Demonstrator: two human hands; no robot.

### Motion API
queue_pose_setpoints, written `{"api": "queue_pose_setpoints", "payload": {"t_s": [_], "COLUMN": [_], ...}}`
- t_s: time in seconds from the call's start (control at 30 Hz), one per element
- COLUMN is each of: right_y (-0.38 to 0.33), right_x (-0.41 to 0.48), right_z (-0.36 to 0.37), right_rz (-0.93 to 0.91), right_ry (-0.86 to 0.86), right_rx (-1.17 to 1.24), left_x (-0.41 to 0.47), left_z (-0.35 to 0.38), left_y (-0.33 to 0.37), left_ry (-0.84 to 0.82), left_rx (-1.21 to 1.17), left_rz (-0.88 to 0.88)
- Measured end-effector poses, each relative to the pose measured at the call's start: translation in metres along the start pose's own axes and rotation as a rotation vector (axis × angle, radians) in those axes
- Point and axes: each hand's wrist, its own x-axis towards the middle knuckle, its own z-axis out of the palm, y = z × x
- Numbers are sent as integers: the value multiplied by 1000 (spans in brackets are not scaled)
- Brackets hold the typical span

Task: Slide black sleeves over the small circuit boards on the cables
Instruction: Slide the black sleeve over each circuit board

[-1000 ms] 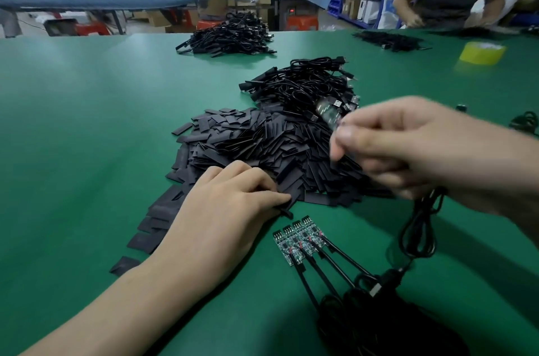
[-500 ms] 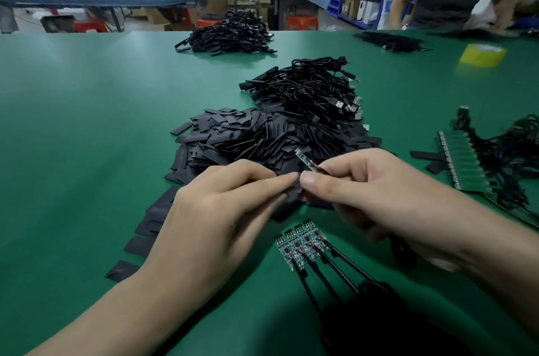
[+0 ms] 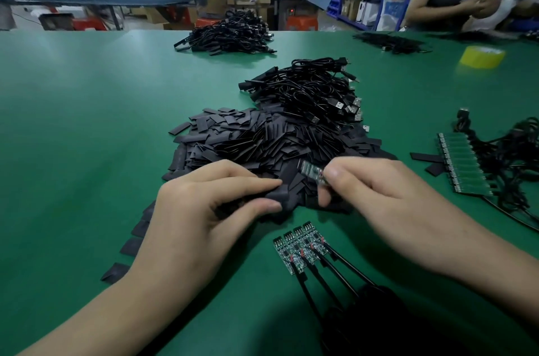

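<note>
My left hand pinches a flat black sleeve between thumb and forefinger at the near edge of the big pile of black sleeves. My right hand pinches a small green circuit board on a cable, its free end pointing left toward the sleeve. Board and sleeve lie close together; the board is bare. Below my hands, several bare circuit boards lie side by side on their black cables.
A heap of black USB cables lies behind the sleeve pile, another heap farther back. At the right is a panel of green boards with tangled cables and a yellow tape roll. A person works at the table's far right.
My right hand came down from in front of the cable heap with the board to meet my left hand, which lifted a sleeve off the pile; the board has since tilted flatter toward the sleeve.
</note>
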Motion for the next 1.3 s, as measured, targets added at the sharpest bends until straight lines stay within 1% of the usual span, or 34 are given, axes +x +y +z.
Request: {"api": "queue_pose_setpoints", "payload": {"t_s": [0.13, 0.37, 0.5, 0.7, 0.9, 1.07, 1.2, 1.3], "right_y": [8, 11, 13, 14, 12, 10, 12, 12], "right_x": [-2, -2, -1, 1, -2, -2, -1, -1], "right_z": [7, 11, 12, 8, 10, 9, 7, 7], "right_rz": [-17, -46, -56, -50, -60, -35, 73, 88], "right_ry": [-105, -182, -200, -174, -211, -226, -303, -299], "right_rx": [-36, 33, 43, 111, 41, 34, 186, 189], "left_x": [-1, -1, -1, -1, -3, -4, -4, -4], "left_z": [-3, -2, -1, -1, 0, -2, -1, 0], "left_y": [-2, 0, -1, -2, 0, 0, 0, 2], "left_ry": [-3, -19, -29, -36, -58, -102, -93, -94], "left_rx": [-20, -29, -30, -20, -8, 76, 170, 159], "left_rz": [-46, -59, -60, -71, -75, 0, 92, 87]}}
